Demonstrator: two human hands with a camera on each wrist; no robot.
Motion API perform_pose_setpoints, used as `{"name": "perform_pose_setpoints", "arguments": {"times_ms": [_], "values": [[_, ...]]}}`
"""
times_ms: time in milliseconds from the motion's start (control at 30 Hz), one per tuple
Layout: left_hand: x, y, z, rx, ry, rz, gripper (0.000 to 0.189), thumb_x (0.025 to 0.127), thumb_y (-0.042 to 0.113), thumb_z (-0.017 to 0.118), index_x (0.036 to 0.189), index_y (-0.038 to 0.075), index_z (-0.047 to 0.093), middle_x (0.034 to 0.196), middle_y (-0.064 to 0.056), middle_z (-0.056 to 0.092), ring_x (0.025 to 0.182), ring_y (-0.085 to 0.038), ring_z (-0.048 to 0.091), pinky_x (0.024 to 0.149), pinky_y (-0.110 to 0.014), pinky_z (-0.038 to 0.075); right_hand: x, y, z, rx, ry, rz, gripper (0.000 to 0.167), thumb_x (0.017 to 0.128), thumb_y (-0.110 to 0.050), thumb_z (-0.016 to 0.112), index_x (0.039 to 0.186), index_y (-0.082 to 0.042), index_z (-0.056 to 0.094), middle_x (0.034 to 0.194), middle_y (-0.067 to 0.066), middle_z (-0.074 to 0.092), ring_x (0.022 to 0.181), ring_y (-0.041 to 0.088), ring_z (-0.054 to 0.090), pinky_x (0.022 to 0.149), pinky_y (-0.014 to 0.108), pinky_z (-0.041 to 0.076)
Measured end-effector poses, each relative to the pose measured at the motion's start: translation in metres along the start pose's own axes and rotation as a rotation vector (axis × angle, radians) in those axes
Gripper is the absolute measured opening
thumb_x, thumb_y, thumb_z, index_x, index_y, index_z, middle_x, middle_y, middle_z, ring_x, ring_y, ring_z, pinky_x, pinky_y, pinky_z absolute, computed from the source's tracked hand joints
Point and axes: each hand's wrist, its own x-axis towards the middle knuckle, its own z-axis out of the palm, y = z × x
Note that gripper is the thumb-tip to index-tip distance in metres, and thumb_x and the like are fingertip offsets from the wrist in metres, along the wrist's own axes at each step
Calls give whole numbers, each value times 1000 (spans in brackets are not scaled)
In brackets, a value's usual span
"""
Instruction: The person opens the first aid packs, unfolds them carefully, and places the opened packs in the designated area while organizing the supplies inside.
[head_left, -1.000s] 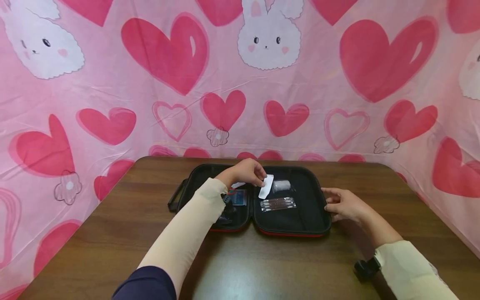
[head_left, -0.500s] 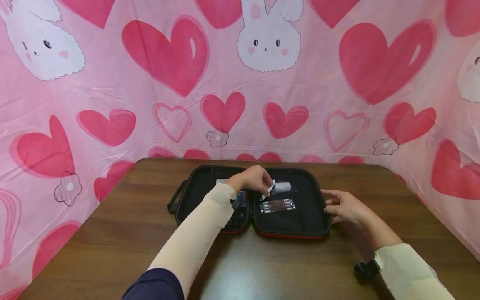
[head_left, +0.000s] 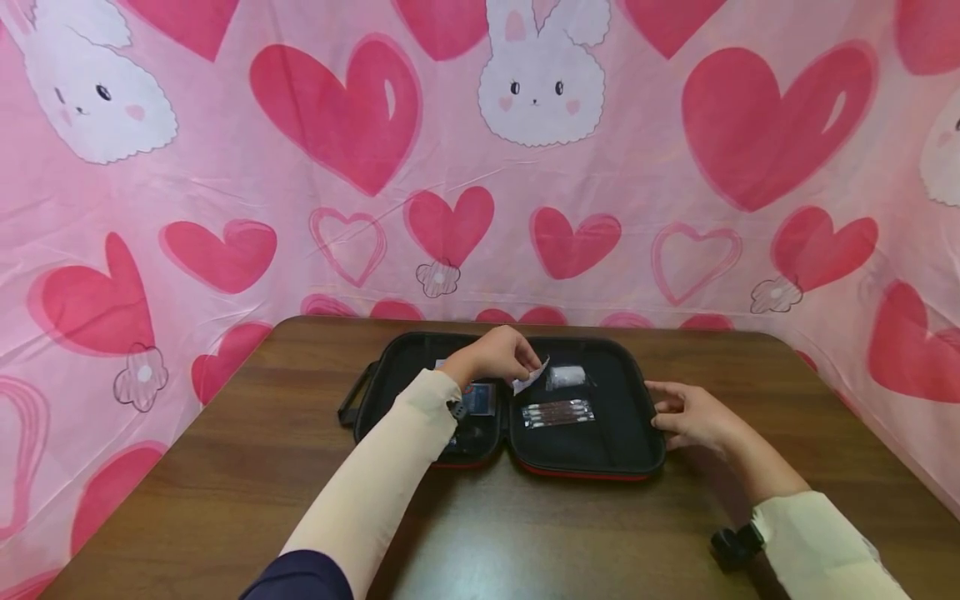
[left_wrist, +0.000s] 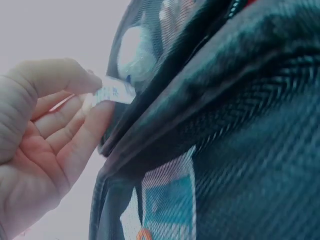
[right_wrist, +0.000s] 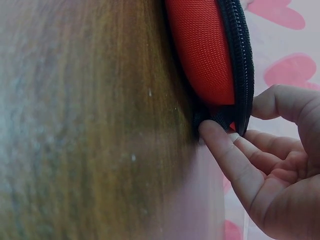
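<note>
A black zip case [head_left: 622, 446] with a red outside lies open on the table. My left hand [head_left: 501, 353] pinches a small white printed packet [left_wrist: 116, 91] between thumb and fingers, over the case near its hinge. In the right half are a white roll in clear wrap [head_left: 567, 377], which looks like a bandage, and a clear packet of cotton swabs [head_left: 558, 413]. A blue packet [head_left: 480, 399] sits in the left half, partly behind my left wrist. My right hand [head_left: 693, 417] grips the case's right edge, the thumb at the zipped rim [right_wrist: 242, 75] and a finger below it.
The brown wooden table [head_left: 585, 533] extends around the case. At the case's left side sticks out a black carry handle [head_left: 356, 393]. Behind the table hangs a pink cloth [head_left: 630, 150] with hearts and rabbits.
The white packet has turned in my left fingers, from broad side showing to narrower and tilted. My left hand has shifted slightly right, then a little back. The right hand stays at the case edge.
</note>
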Motion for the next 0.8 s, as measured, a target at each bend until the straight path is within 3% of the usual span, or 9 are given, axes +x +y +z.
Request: {"name": "perform_pose_setpoints", "arguments": {"times_ms": [200,433,800], "values": [[-8,-7,-11,-120,35,-7,19,84,-4,68,100,2,75,90,-5,72,77,-16,65,64,-33,59,0,0,0,-4,-3,-12,67,90,5,61,146,12,26,111,29,58,89,25,62,69,44,59],[-19,-12,-22,-159,53,26,21,84,-4,68,103,1,75,91,-7,72,78,-17,65,67,-35,59,1,2,0,0,-4,-16,67,89,5,61,146,13,25,111,29,57,86,25,62,67,43,59],[-44,-22,-43,-223,112,-6,21,86,0,68,106,2,74,97,-8,73,83,-20,68,71,-35,59,2,2,1,-4,1,-17,67,89,6,61,146,13,26,111,29,58,86,25,62,68,44,59]]}}
